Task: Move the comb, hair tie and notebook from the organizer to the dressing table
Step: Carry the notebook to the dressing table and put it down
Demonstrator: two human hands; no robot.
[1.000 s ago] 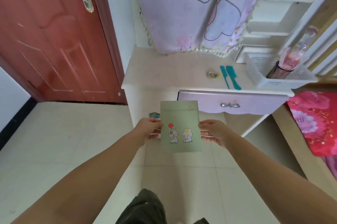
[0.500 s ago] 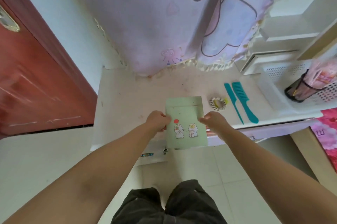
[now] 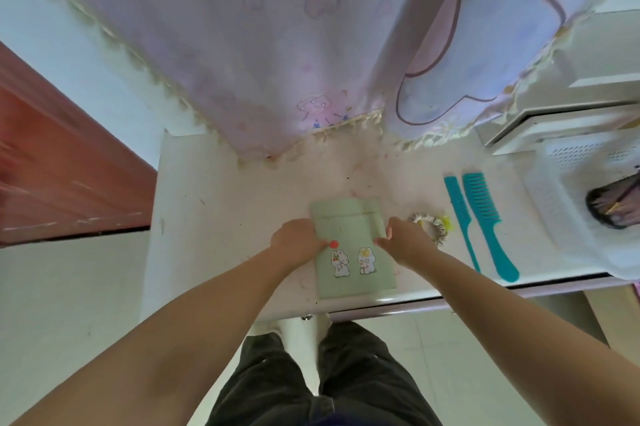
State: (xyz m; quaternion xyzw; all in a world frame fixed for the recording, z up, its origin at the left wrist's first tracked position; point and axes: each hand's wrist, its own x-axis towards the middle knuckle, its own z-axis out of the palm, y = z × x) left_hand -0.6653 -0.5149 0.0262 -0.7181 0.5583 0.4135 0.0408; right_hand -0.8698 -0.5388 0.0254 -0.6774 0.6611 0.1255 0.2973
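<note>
Since half a second ago the notebook has come down from over the front edge to lie flat on the table, and the view has closed in on the tabletop.

Largest in view, a pale purple curtain with cartoon prints hangs from 12 o'clock, its fringed hem brushing the back of the table. A red-brown door fills 9 o'clock. At 3 o'clock sits the white perforated organizer, with a dark mesh cup inside it and white shelves behind.

The green notebook lies near the table's front edge at centre, two rabbit stickers and a red dot on its cover. Both hands rest on it: the left hand at its 9 o'clock edge, the right hand at its 3 o'clock edge, fingers curled and pinching the sides.

Two teal combs lie side by side between the notebook and the organizer: the wide-toothed comb nearer the organizer, the thin comb just left of it. Smallest, the hair tie sits just beside the right hand, at its 2 o'clock. Nothing lies between the notebook and the hem.
</note>
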